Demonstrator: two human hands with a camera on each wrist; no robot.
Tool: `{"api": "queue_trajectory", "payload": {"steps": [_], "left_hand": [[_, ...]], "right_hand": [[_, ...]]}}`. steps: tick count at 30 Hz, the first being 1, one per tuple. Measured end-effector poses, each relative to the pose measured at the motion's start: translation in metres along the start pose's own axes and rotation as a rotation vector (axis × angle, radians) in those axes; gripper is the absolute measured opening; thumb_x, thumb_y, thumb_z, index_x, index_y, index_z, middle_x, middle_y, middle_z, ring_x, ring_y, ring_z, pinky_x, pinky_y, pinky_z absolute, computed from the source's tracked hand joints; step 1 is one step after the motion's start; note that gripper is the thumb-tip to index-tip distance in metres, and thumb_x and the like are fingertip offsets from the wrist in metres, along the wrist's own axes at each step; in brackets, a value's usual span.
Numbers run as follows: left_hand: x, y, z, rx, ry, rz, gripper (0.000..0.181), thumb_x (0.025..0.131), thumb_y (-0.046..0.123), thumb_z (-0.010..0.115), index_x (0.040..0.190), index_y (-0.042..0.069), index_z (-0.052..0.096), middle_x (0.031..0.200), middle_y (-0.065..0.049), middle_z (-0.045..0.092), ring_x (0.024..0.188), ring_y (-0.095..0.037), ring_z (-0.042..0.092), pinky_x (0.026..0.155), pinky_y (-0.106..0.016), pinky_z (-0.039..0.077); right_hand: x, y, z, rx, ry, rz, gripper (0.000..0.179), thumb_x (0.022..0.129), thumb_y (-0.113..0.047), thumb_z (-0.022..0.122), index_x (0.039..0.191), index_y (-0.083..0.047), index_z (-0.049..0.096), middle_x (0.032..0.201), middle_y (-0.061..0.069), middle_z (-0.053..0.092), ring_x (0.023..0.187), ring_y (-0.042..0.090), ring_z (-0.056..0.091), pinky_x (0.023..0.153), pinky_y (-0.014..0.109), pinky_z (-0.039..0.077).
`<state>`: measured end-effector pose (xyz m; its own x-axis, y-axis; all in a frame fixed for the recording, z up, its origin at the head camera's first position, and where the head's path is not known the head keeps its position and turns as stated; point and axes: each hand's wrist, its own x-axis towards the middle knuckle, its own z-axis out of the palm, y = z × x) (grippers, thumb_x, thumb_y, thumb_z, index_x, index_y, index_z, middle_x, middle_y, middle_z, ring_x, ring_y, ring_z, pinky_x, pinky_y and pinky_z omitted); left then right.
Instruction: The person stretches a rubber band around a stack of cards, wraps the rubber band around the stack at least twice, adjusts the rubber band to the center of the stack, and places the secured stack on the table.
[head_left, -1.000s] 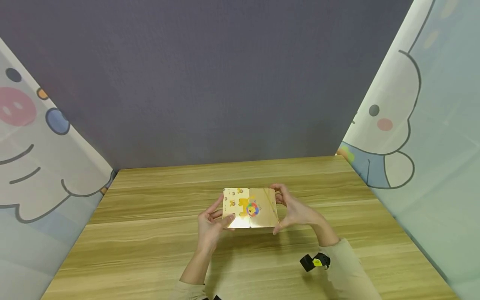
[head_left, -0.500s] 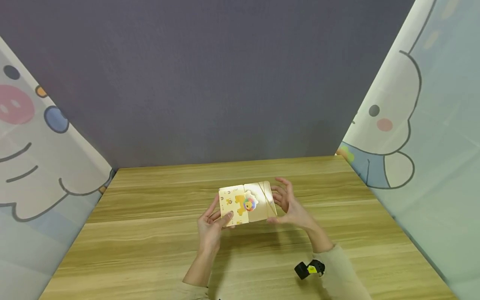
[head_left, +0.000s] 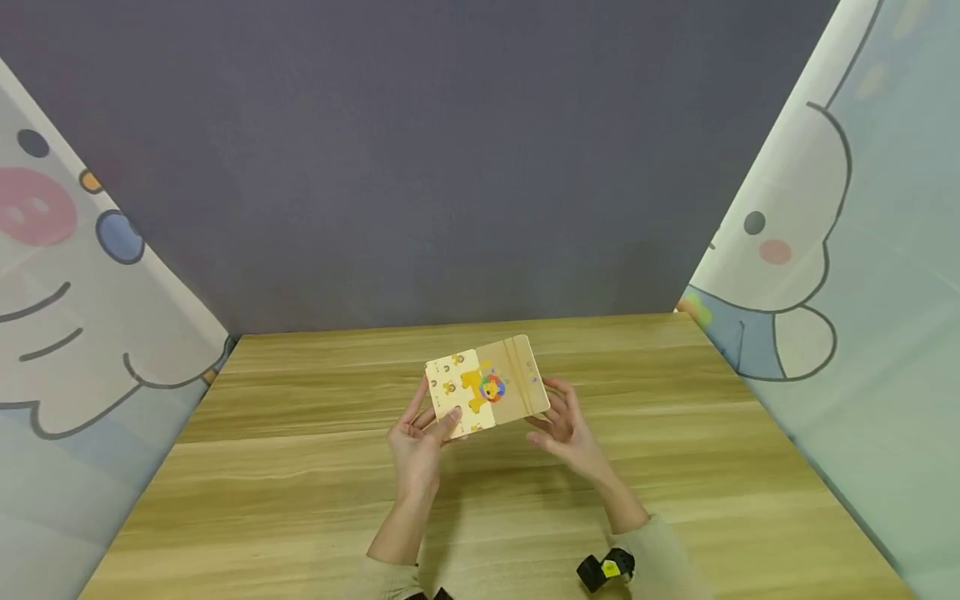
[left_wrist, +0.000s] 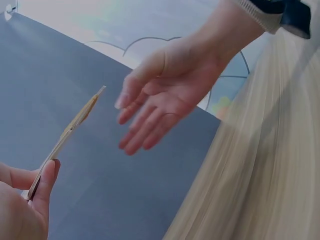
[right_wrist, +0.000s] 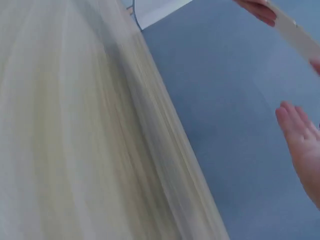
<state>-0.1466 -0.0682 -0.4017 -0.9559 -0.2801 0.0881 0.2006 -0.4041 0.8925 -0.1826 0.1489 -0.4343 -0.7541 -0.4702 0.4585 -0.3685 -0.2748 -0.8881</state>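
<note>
Left hand [head_left: 417,454] pinches opened lion-print booklet [head_left: 517,382] by its left edge, tilted, above wood-grain worktop [head_left: 300,500]. Right hand [head_left: 572,435] just off booklet's right end, fingers loosely extended, holding nothing.

I've got left hand [head_left: 418,446] in a pinch, left thumb [head_left: 450,422] on top, left fingers [head_left: 415,403] behind and below. Left forearm [head_left: 397,532] comes up steeply, slight rightward lean. Right hand [head_left: 567,433] I have relaxed, apart from the left, palm visible in left wrist view, right fingers [left_wrist: 150,127] loosely extended, right thumb [head_left: 543,440] spread. Right forearm [head_left: 623,504] slants inward.
</note>
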Motion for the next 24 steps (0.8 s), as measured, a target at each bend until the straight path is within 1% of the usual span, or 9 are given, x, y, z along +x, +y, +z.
{"api": "queue_trajectory", "payload": {"steps": [3,7,10,11,15,18,19,22,24], "left_hand": [[0.001,0.002,0.002,0.006,0.005,-0.009,0.064,0.072,-0.012,0.065,0.129,0.01,0.045,0.098,-0.02,0.063,0.078,-0.027,0.064,0.053,-0.035,0.057],[0.003,-0.001,0.003,0.005,0.013,-0.021,0.064,0.071,-0.013,0.065,0.128,0.011,0.047,0.095,-0.019,0.064,0.075,-0.026,0.065,0.052,-0.035,0.057],[0.006,-0.004,0.002,0.008,0.007,-0.014,0.064,0.071,-0.014,0.064,0.128,0.01,0.047,0.095,-0.02,0.064,0.074,-0.025,0.065,0.051,-0.033,0.057],[0.007,-0.005,0.002,0.01,0.005,-0.012,0.065,0.071,-0.015,0.064,0.128,0.009,0.047,0.095,-0.021,0.063,0.073,-0.025,0.065,0.051,-0.032,0.057],[0.01,-0.007,0.003,0.023,-0.01,-0.006,0.065,0.071,-0.015,0.064,0.129,0.007,0.045,0.097,-0.024,0.062,0.074,-0.024,0.065,0.05,-0.029,0.057],[0.012,-0.009,0.002,0.035,-0.018,-0.01,0.064,0.071,-0.014,0.065,0.129,0.007,0.045,0.098,-0.025,0.061,0.072,-0.023,0.065,0.05,-0.03,0.057],[0.012,-0.009,0.002,0.038,-0.02,-0.011,0.064,0.071,-0.013,0.065,0.129,0.008,0.046,0.097,-0.025,0.061,0.07,-0.022,0.065,0.051,-0.03,0.057],[0.013,-0.011,0.002,0.056,-0.027,-0.009,0.063,0.072,-0.012,0.065,0.129,0.008,0.046,0.098,-0.026,0.061,0.068,-0.02,0.065,0.051,-0.03,0.057],[0.013,-0.012,0.003,0.064,-0.03,-0.006,0.063,0.072,-0.011,0.066,0.129,0.008,0.045,0.098,-0.026,0.061,0.067,-0.02,0.065,0.052,-0.031,0.057]], "right_hand": [[-0.003,0.003,0.005,0.032,0.084,-0.016,0.059,0.084,0.006,0.054,0.129,0.009,0.015,0.128,0.012,0.037,0.115,0.02,0.042,0.094,0.041,0.044],[-0.004,-0.002,0.012,0.01,0.174,0.0,0.046,0.085,0.007,0.052,0.122,0.016,0.026,0.115,0.007,0.048,0.102,0.015,0.051,0.084,0.031,0.052],[-0.004,0.0,0.014,-0.017,0.256,0.043,0.041,0.087,0.0,0.053,0.118,0.017,0.033,0.106,0.009,0.053,0.092,0.017,0.055,0.076,0.029,0.054],[-0.005,-0.001,0.015,-0.007,0.274,0.038,0.038,0.087,-0.001,0.053,0.117,0.016,0.037,0.103,0.01,0.055,0.089,0.018,0.056,0.074,0.029,0.055],[-0.011,0.034,0.001,0.02,0.356,0.062,0.025,0.089,-0.01,0.053,0.111,0.004,0.051,0.093,0.013,0.06,0.082,0.02,0.059,0.066,0.027,0.055],[-0.011,0.036,0.004,0.054,0.415,0.104,0.023,0.089,-0.015,0.054,0.104,0.003,0.054,0.087,0.011,0.061,0.075,0.016,0.059,0.061,0.022,0.054],[-0.009,0.027,0.009,0.063,0.443,0.133,0.026,0.088,-0.019,0.056,0.102,0.003,0.054,0.084,0.011,0.061,0.073,0.014,0.059,0.061,0.021,0.054],[-0.003,-0.002,0.026,0.092,0.518,0.214,0.027,0.086,-0.021,0.058,0.095,0.004,0.054,0.08,0.009,0.061,0.069,0.012,0.057,0.059,0.018,0.052],[0.0,-0.012,0.032,0.113,0.568,0.283,0.018,0.088,-0.016,0.056,0.092,0.001,0.055,0.078,0.007,0.061,0.067,0.011,0.057,0.058,0.017,0.051]]}}
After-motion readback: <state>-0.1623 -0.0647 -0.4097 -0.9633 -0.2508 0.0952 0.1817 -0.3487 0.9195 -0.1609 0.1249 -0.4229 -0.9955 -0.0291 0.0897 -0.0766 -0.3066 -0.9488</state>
